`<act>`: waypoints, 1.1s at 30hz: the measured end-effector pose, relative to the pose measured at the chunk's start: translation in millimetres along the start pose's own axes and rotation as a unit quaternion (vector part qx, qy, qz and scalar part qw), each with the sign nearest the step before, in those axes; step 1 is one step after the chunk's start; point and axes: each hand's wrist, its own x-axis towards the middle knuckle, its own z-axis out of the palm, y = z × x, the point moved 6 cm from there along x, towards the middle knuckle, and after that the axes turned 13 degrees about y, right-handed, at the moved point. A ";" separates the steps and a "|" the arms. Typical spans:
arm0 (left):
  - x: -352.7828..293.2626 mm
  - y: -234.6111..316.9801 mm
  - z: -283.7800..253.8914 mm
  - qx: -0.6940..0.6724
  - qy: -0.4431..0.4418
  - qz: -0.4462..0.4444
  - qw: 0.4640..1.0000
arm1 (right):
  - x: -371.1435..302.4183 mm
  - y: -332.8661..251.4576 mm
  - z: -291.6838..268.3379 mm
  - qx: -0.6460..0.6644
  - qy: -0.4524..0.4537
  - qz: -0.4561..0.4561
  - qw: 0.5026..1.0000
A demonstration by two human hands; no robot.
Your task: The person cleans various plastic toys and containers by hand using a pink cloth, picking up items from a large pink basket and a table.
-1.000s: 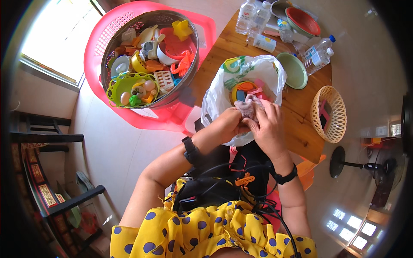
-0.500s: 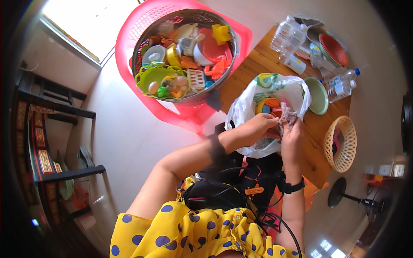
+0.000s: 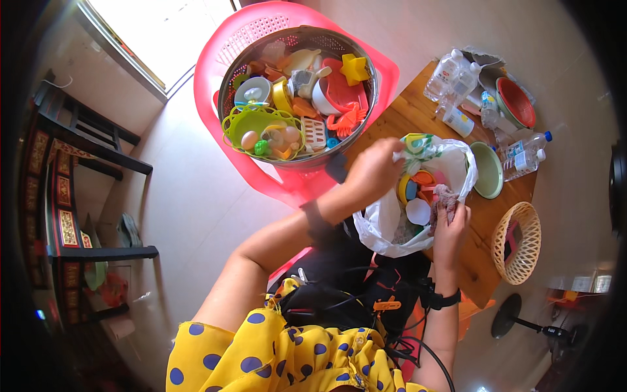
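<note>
Left hand [image 3: 373, 171] is now lifting away from the right, its grip pinching the white plastic bag [image 3: 418, 196] rim. Right hand [image 3: 449, 225] is gripping a crumpled cloth [image 3: 444, 199] inside the bag on the tabletop [image 3: 405, 114].

We see bright daylight pouring from the window [image 3: 163, 39], overexposed to white. The floor [image 3: 196, 196] glows softly. Fisheye bending and dark vignetting crowd the rim.

The person wears a yellow garment [image 3: 274, 356] with blue dots, bare forearms, and a black wristband [image 3: 315, 221] on each wrist.
</note>
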 end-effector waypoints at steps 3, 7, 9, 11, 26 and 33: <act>29.8 -23.0 -31.2 0.163 0.064 0.018 0.984 | -1.9 -3.7 -0.4 -0.012 -0.010 -0.031 0.999; 49.6 -71.3 -39.3 0.335 -0.010 -0.065 0.940 | -4.8 -6.0 1.2 -0.015 -0.031 -0.028 0.999; 50.5 -86.5 -36.9 0.388 -0.056 -0.092 0.915 | -6.2 -7.9 0.8 -0.010 -0.031 -0.033 0.999; 50.9 -95.1 -38.9 0.406 -0.041 -0.119 0.905 | -7.3 -6.8 0.3 -0.007 -0.032 -0.037 0.999; 63.0 -94.1 -53.7 0.385 -0.112 -0.157 0.902 | -9.2 -9.4 -3.0 0.018 -0.029 -0.037 0.999; 60.7 -90.6 -68.7 0.326 -0.048 -0.181 0.927 | -10.7 -6.9 -7.1 0.023 -0.014 -0.057 0.998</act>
